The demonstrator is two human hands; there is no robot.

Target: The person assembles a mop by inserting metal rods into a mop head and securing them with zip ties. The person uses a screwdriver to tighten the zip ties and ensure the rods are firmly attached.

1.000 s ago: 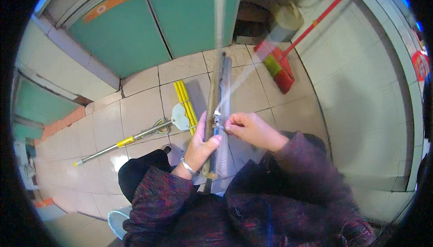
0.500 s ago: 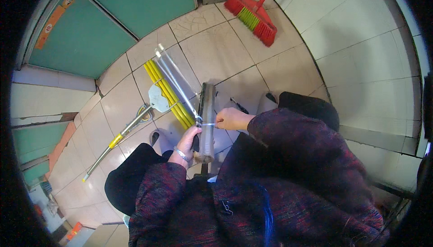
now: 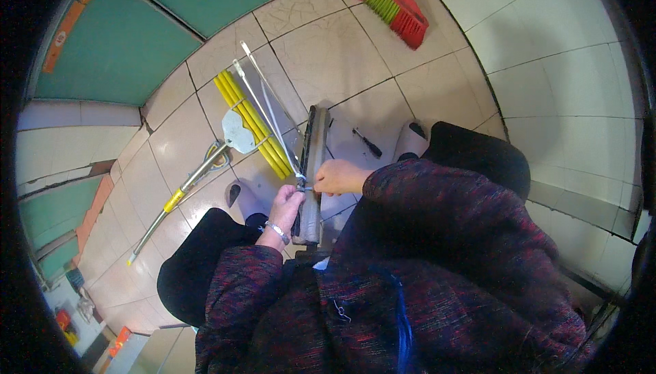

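Observation:
My left hand (image 3: 285,208) grips the near end of a long grey flat bar (image 3: 315,158) that slants down toward the tiled floor. My right hand (image 3: 339,177) pinches something small at the bar's left edge; I cannot tell what it is. Thin clear rods or strips (image 3: 268,111) run from that spot up and to the left, over the yellow sticks (image 3: 250,123). Dark patterned sleeves cover both forearms.
A spatula-like tool with a metal blade and yellow-banded handle (image 3: 198,172) lies on the floor at left. A small dark tool (image 3: 367,141) lies by a light slipper (image 3: 410,138). A red broom head (image 3: 389,1) sits at top. Green panels (image 3: 130,39) stand at top left.
The view has tilted down and the bar now leans lower toward the floor. Both hands stay on the bar near its lower end; the clear strips now slant up left.

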